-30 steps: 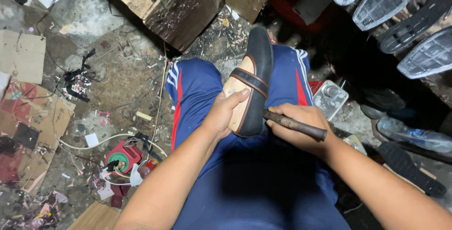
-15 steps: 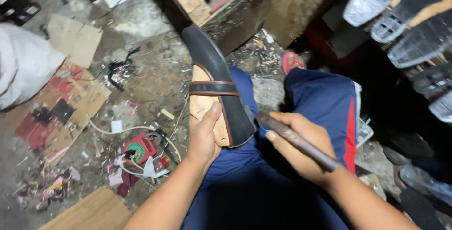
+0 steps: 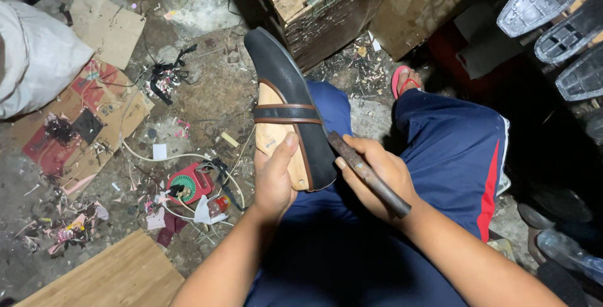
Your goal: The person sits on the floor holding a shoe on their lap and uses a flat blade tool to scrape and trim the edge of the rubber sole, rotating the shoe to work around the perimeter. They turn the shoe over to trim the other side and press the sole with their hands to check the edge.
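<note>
The fingers of my left hand are curled around the heel end of a black shoe, thumb pressed flat on the pale wooden last that fills it. The shoe lies across my left thigh, its toe pointing away from me toward the wooden crate, and a brown-edged black strap crosses its middle.

My right hand is closed tightly around a dark, rusty metal tool. The tool's upper end touches the shoe's black side near the heel; its lower end sticks out past my wrist. Both hands sit just beside each other over my lap, which is covered by blue trousers with a red and white side stripe.

Past my right knee, my foot in a red sandal rests on the floor. The floor is dirty and littered with scraps. On its left side lie flattened cardboard pieces and a white sack. Near my left forearm sit a small red and green device and a white cord. A wooden board lies at the lower left. Dark shoe soles hang in the upper right corner.
</note>
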Motion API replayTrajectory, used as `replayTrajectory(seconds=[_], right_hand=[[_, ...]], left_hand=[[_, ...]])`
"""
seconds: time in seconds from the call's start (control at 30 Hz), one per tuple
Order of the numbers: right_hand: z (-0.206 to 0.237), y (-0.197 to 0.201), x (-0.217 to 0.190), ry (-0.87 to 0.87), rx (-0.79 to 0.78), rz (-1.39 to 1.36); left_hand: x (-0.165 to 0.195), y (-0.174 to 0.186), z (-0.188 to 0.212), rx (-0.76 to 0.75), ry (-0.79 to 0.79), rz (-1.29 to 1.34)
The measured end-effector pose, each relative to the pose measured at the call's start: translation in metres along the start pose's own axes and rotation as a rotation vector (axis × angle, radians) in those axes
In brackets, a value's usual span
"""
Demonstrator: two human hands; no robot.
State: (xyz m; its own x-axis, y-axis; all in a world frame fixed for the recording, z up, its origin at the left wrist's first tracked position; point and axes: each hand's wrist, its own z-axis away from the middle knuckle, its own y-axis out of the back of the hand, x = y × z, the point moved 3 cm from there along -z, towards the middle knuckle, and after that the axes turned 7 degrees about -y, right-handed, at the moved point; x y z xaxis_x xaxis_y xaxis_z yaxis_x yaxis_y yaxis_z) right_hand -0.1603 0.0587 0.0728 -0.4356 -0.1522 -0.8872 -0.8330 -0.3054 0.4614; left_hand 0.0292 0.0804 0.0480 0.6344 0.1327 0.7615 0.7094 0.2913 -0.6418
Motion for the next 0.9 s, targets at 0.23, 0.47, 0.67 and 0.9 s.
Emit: replayTrajectory(seconds=[0.23,0.47,0.67,0.9], right_hand=[[0.002,0.001,-0.006,0.139,0.039,0.077],[-0.005,-0.005,-0.004,0.146,0.061,0.045],[0.001,-0.001,-0.011,0.168,0.063,0.106],[-0.013,-0.007,-0.001,0.100,0.044,0.056]], left_hand=[[0.001,-0.002,-0.001,-0.002,-0.016,-0.006],[0.003,-0.006,-0.003,0.004,-0.023,0.018],[0.003,-0.005,-0.002,0.012,-0.032,-0.035],[-0.002,-0.003,-0.007,0.072,-0.019,-0.006]])
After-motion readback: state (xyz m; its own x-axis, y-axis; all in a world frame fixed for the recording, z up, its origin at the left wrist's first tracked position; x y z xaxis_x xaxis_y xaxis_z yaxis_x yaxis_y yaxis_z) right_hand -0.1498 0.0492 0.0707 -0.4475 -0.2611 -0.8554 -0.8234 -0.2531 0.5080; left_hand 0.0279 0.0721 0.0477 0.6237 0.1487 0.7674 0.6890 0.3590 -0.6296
